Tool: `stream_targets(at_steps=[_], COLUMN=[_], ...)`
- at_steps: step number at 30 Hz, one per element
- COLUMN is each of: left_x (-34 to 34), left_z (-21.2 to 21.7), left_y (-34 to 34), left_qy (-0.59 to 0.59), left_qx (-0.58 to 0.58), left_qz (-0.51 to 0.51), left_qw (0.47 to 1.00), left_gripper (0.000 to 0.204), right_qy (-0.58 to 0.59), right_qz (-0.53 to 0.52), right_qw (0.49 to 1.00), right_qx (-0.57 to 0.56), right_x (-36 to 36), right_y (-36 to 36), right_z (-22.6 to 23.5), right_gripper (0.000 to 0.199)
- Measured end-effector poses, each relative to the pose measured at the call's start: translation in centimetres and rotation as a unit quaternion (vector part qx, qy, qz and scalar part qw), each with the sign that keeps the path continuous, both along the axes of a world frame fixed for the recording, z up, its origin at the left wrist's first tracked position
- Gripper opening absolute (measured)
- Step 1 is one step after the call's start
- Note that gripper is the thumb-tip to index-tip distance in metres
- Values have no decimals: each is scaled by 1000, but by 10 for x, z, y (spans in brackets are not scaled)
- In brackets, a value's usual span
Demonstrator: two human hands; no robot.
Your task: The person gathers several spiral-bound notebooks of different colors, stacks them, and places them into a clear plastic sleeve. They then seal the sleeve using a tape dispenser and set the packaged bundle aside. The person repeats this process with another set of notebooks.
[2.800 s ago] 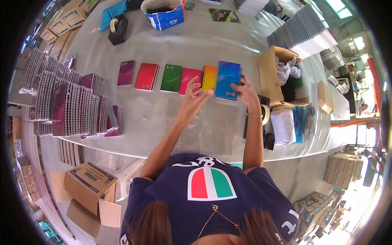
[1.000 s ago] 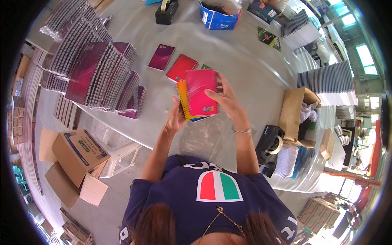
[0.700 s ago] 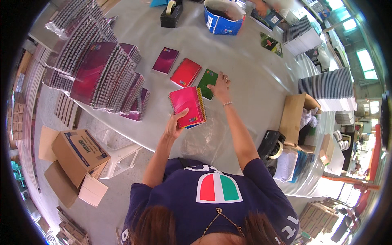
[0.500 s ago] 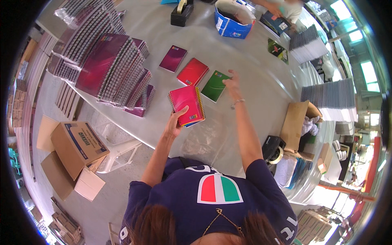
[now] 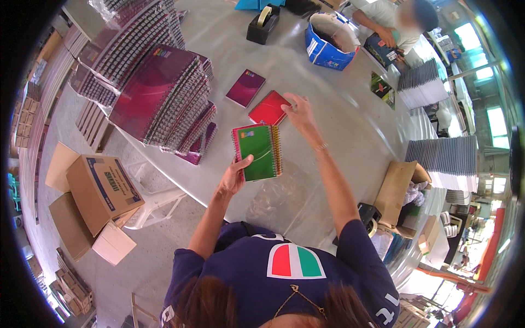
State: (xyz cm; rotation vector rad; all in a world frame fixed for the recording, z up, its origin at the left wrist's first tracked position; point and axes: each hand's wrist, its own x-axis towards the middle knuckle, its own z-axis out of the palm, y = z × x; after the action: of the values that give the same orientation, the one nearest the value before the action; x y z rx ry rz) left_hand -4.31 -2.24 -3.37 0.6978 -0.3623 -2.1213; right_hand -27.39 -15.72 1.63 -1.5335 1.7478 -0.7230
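My left hand [image 5: 234, 176] is closed around the lower left edge of a small stack of spiral notebooks, thumb on top. A green notebook [image 5: 257, 150] lies uppermost in it; pink and yellow edges show beneath. Beyond the stack, a red spiral notebook [image 5: 268, 109] lies on the table. At its right edge is my right hand [image 5: 299, 115], fingers apart and curved; whether they touch the cover I cannot tell. Farther left lies a purple notebook [image 5: 246, 87], flat on the table.
Tall piles of purple spiral notebooks [image 5: 158, 98], partly in plastic wrap, stand at the table's left edge. A black tape dispenser [image 5: 262, 24] and a blue container [image 5: 327, 49] sit at the back. A co-worker's hand [image 5: 387, 37] is at far right. An open carton [image 5: 104, 186] is left of the table.
The green notebook has gone from the table onto the stack in my left hand, covering the pink one. My right hand has moved left to the red notebook. The whole view has shifted slightly.
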Motion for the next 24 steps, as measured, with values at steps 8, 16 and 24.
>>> stream_targets(at_steps=[8, 16, 24], left_x=[11, 17, 21], left_z=[4, -8, -8], left_y=[-1, 3, 0], left_qy=[-81, -90, -57], left_qx=[73, 86, 20], left_qz=[68, 75, 28], left_qw=[992, 989, 998], left_gripper=[41, 49, 77], right_qy=[203, -224, -159], right_qz=[-36, -3, 112], right_qw=[963, 961, 980], right_qx=[174, 164, 27], right_x=[34, -31, -26], right_y=[-32, -18, 4], right_z=[-37, -8, 98], right_gripper=[104, 67, 44])
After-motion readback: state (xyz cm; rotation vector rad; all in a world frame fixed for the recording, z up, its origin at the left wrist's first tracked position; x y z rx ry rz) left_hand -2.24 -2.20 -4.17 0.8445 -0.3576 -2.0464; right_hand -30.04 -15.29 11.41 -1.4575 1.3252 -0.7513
